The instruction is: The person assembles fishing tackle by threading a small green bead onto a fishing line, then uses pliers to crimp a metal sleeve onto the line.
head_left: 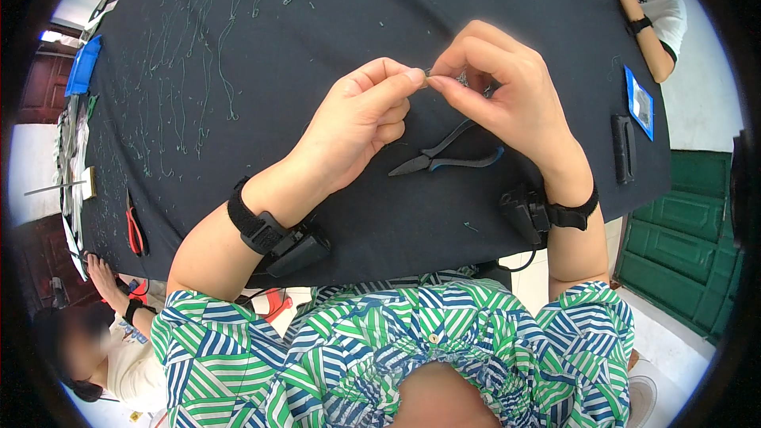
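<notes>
Over the black cloth, my left hand [353, 123] and my right hand [515, 91] meet fingertip to fingertip. Each pinches with thumb and forefinger at one tiny thing between them, too small to name. A bit of fine greyish material [463, 78] shows under the curled fingers of my right hand. Just below the hands lie pliers [430, 161] with dark jaws and black handles tipped in blue, their handles spread; neither hand touches them. Farther left, several thin dark-green cords [230, 83] with small loops or knots lie spread across the cloth.
The black cloth [317, 158] covers a large table. Red-handled pliers [135, 230] lie at its left edge, near a blue packet [83, 66]. At right are a blue-edged packet [640, 103] and a black case [625, 149]. Two people sit at the left and far right.
</notes>
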`<action>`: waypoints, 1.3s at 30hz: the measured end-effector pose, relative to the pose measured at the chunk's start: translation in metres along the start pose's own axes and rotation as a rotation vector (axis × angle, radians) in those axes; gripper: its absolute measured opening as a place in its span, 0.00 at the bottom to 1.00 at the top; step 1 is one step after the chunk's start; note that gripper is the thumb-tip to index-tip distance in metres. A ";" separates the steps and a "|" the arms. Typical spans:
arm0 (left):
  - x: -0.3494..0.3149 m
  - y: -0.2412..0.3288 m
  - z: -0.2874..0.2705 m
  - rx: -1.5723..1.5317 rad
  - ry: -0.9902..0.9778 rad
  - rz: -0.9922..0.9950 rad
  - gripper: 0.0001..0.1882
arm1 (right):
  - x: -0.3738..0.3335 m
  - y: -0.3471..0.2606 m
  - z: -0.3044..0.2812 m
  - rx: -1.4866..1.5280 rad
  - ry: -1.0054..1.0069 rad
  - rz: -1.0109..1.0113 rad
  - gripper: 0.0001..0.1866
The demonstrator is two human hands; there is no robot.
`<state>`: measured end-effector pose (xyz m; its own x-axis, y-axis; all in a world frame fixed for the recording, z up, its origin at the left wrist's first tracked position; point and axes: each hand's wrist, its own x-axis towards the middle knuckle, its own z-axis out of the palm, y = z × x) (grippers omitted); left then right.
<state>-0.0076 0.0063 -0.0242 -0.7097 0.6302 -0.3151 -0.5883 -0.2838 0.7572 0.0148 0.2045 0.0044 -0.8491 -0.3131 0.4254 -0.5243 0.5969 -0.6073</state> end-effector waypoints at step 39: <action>-0.002 0.000 0.000 0.102 -0.036 -0.010 0.10 | -0.003 0.007 0.000 0.256 -0.045 0.124 0.06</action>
<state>-0.0061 0.0051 -0.0241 -0.6886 0.6584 -0.3039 -0.5516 -0.2036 0.8088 0.0139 0.2095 -0.0009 -0.9067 -0.2857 0.3104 -0.4105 0.4281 -0.8051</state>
